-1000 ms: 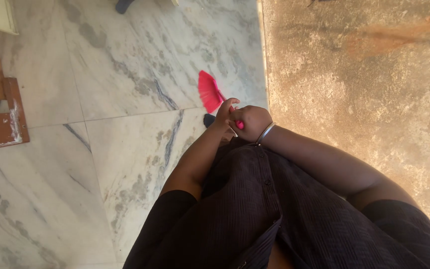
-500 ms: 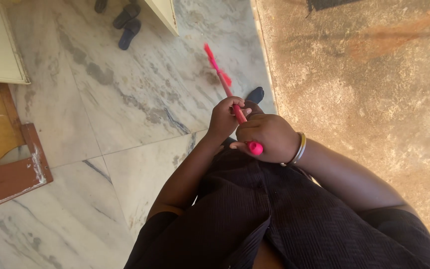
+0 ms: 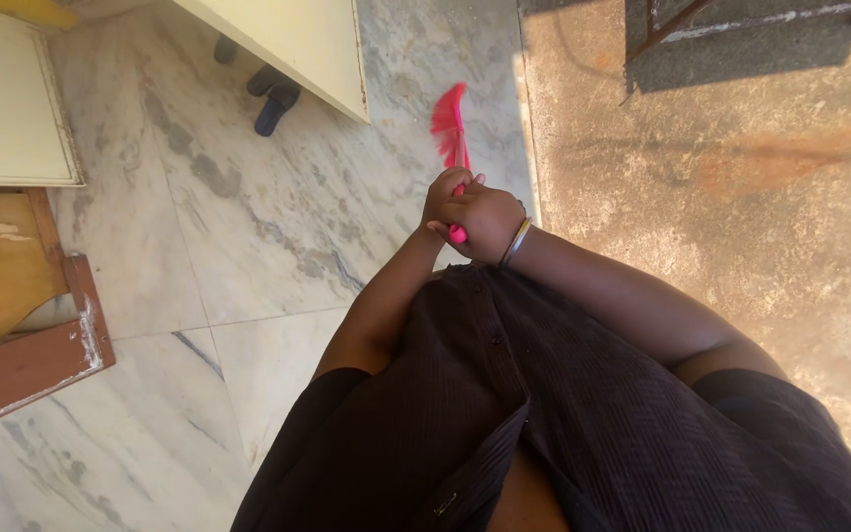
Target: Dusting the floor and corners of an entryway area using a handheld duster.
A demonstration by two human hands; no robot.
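head view: a person in a dark ribbed shirt (image 3: 544, 414) grips a pink broom (image 3: 451, 133) with both hands stacked on its handle, the left hand (image 3: 445, 195) curled tight around the shaft just below the bristles' neck and the right hand (image 3: 490, 222) closed over the pink end of the handle, a metal bangle (image 3: 516, 242) on that wrist. the two-fisted hold close to the body looks like one chosen for leverage and control, with the fan of bristles pointing away toward 12 o'clock and reaching the floor near the seam between two surfaces. at 9 o'clock from the hands spreads a grey-veined white marble floor (image 3: 248, 236); at 3 o'clock lies rough, sunlit brown concrete (image 3: 721, 197), a shadow crossing it at the top. dark sandals (image 3: 273, 94) rest at 11 o'clock beside a cream cabinet panel (image 3: 297, 44), apparently parked out of the way, and a worn wooden frame (image 3: 22, 345) edges in at 9 o'clock.
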